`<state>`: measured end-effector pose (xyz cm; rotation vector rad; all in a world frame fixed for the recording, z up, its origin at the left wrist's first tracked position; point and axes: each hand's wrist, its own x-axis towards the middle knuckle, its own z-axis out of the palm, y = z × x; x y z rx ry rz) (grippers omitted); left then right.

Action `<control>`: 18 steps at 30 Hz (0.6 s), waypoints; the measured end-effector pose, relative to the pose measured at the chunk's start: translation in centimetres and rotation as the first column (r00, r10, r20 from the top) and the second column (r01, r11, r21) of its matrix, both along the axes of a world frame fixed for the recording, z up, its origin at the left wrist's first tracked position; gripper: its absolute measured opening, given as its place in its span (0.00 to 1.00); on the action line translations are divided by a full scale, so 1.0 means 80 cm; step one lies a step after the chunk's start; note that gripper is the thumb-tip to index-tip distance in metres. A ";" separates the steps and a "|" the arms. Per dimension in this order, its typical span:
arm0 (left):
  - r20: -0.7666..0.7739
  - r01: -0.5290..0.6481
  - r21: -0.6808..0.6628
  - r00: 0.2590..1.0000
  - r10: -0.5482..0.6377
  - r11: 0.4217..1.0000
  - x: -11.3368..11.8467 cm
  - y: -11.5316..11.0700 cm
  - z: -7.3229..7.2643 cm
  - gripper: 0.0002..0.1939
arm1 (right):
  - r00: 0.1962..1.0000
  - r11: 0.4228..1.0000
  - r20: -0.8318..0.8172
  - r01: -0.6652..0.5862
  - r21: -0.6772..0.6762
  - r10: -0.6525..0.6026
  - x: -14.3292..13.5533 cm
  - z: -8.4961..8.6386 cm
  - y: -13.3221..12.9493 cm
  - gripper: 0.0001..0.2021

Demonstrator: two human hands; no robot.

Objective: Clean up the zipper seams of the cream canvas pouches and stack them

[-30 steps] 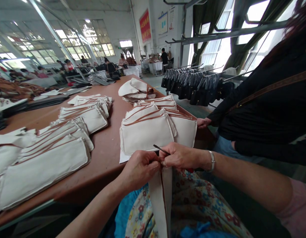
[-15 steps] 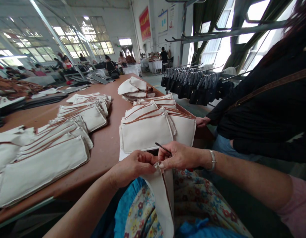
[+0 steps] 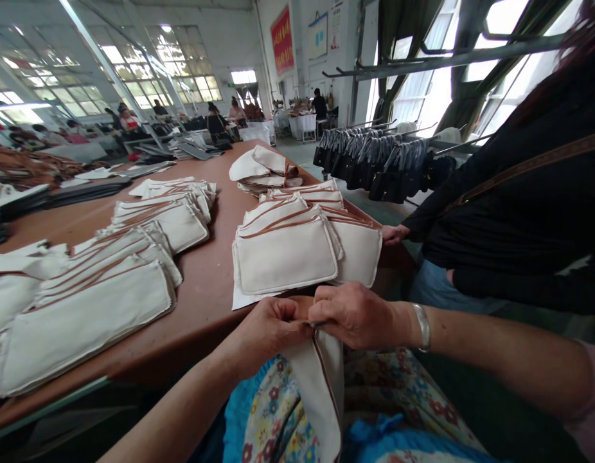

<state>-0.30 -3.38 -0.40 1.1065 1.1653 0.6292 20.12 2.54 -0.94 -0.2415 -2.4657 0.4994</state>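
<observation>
A cream fabric pouch (image 3: 304, 379) with brown edging hangs down over my lap, its upper end at my fingers. My left hand (image 3: 266, 334) is closed, thumb and fingers pinching that upper end. Right beside it, my right hand (image 3: 360, 315) is closed too, its fingertips at the same corner. A small part of a thin dark tool (image 3: 319, 316) shows at the right fingertips; the rest is hidden, so its kind cannot be made out. Beneath the pouch is a floral apron (image 3: 273, 405) with blue trim.
On the brown table (image 3: 205, 276) are a near stack of cream pouches (image 3: 288, 257), a folded cream piece (image 3: 259, 164) behind it and rows of pouches (image 3: 99, 321) at left. A person in black (image 3: 509, 212) stands at right, one hand at the table edge. Black bags (image 3: 389, 180) hang on a rack.
My right hand has turned and its fist has closed down at the pouch's corner. The thin dark tool, which stuck out up and left before, is now mostly hidden.
</observation>
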 end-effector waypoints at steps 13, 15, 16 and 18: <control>-0.049 -0.014 -0.005 0.999 0.014 1.000 0.007 -0.016 0.005 0.20 | 0.993 0.921 0.102 -0.101 0.377 0.067 0.027 -0.025 -0.013 0.12; -0.156 0.051 0.090 0.987 -0.037 0.995 0.005 -0.018 0.010 0.20 | 0.999 0.997 -0.002 -0.052 0.061 0.052 0.028 -0.019 -0.019 0.11; -0.204 0.083 0.135 0.978 -0.054 0.987 0.004 -0.018 0.014 0.19 | 0.998 0.990 -0.059 -0.002 -0.140 -0.007 0.028 -0.015 -0.021 0.12; -0.282 0.140 0.212 0.956 -0.077 0.967 0.004 -0.018 0.025 0.19 | 0.989 0.854 -0.065 0.081 -0.513 -0.132 0.027 -0.002 -0.018 0.15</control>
